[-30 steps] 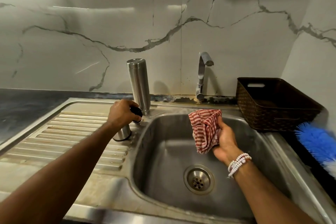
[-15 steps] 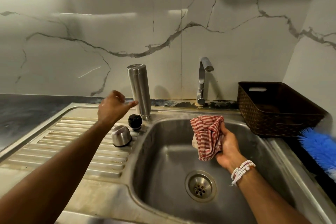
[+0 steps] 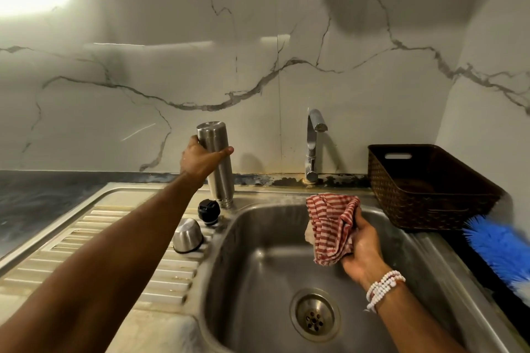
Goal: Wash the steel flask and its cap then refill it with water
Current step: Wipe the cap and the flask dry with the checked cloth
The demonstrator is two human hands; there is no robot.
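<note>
Off the cap (image 3: 208, 210) now, the left grip (image 3: 200, 159) wraps the steel flask (image 3: 219, 180), which stands mouth-down on the sink (image 3: 266, 190) rim. The right grip (image 3: 361, 249) clutches a striped cloth (image 3: 329, 226) over the basin; lift squarely, since wet steel may slip.

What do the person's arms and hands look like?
Both forearms bare: no sleeves, no gloves in view. Nothing worn on the left hand or wrist. No rings visible on the right hand; its wrist wears a bracelet of small white and pinkish beads in several loops.

White bead bracelet (image 3: 383, 286) (several strands) on right wrist.
</note>
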